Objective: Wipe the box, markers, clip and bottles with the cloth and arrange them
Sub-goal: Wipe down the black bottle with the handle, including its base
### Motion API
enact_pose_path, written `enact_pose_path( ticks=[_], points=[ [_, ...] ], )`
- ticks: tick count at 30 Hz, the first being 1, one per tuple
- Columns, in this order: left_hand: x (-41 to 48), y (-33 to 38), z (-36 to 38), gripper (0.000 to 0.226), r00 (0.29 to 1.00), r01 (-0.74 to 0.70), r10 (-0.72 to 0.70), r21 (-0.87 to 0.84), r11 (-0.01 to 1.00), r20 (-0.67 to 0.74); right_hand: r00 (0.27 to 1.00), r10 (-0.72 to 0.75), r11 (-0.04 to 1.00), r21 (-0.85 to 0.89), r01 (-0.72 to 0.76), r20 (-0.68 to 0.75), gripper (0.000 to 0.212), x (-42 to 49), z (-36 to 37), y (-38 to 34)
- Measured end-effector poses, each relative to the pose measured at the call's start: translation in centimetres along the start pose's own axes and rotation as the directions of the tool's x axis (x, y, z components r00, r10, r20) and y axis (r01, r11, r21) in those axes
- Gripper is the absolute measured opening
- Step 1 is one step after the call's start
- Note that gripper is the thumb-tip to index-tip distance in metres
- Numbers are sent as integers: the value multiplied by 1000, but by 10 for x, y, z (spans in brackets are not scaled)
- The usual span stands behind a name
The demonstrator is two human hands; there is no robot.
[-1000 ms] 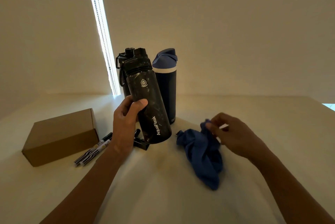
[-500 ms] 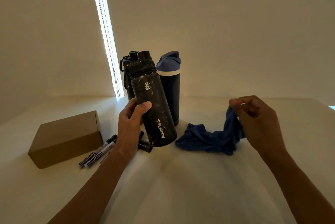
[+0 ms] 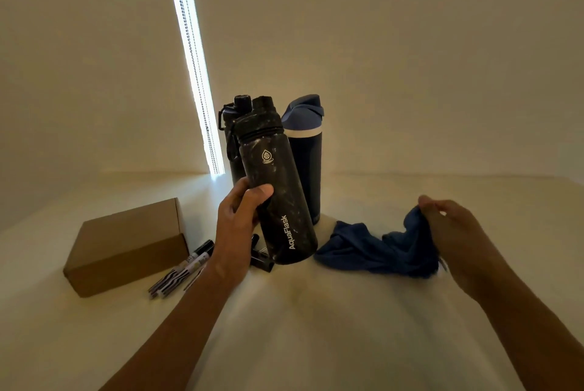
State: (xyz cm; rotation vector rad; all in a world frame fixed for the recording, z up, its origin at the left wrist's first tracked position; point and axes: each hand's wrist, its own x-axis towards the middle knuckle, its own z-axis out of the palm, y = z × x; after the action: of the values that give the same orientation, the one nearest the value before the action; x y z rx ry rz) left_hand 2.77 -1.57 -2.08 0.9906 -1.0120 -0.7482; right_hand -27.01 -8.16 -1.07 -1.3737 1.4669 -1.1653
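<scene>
My left hand (image 3: pixel 241 220) grips a black marbled AquaFlask bottle (image 3: pixel 278 188), tilted, its base just above the table. Behind it stand a second black bottle (image 3: pixel 229 125) and a navy bottle with a blue lid (image 3: pixel 306 153). My right hand (image 3: pixel 455 232) pinches one end of a blue cloth (image 3: pixel 369 248), whose remainder lies spread on the table. A brown cardboard box (image 3: pixel 126 245) lies at the left. Several markers (image 3: pixel 183 270) lie beside it. A black clip (image 3: pixel 260 259) lies partly hidden behind my left wrist and the bottle.
Everything sits on a white table (image 3: pixel 316 327) against a plain wall. A bright strip of window with a bead chain (image 3: pixel 196 74) runs down the wall behind the bottles.
My right hand has pulled the cloth's end out to the right, stretching the bundle flat across the table, then lowered it a little. The held bottle has barely moved.
</scene>
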Motion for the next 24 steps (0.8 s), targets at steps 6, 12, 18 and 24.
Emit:
enact_pose_path(
  ticks=[6, 12, 18, 24],
  points=[
    [-2, 0, 4, 63, 997, 74, -73, -21, 997, 37, 903, 164, 780, 508, -365, 397, 24, -17, 12, -12],
    [-3, -1, 6, 62, 977, 208, -204, -50, 977, 68, 970, -154, 960, 259, 103, 187, 39, -42, 48, -7],
    [-4, -1, 9, 80, 962, 261, -254, -62, 963, 99, 807, -589, 807, -26, 591, 47, 7, -77, 57, -14],
    [-6, 3, 12, 68, 957, 288, -281, -102, 952, 71, 758, -629, 753, -109, 649, 171, 48, -81, 68, -1]
  ],
)
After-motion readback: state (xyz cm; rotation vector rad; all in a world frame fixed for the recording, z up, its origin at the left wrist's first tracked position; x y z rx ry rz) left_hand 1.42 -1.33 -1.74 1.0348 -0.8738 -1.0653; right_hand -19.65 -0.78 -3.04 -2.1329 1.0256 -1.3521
